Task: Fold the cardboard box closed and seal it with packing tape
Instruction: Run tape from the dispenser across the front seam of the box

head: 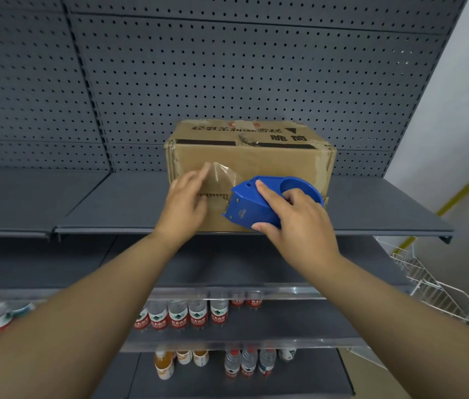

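Note:
A worn brown cardboard box (pixel 270 159) stands on a grey shelf (pixel 371 208), its top flaps folded down and printed with dark characters. My right hand (pixel 293 223) grips a blue tape dispenser (pixel 259 203) held against the box's front face. A strip of clear packing tape (pixel 221 177) runs from the dispenser up to the left. My left hand (pixel 187 203) lies with straight fingers on the box's front, and its fingertips touch the free end of the tape.
A grey pegboard wall (pixel 227 67) rises behind the box. Lower shelves hold several water bottles (pixel 187 312) with red labels and juice bottles (pixel 164 364). A white wire basket (pixel 435 292) hangs at the right.

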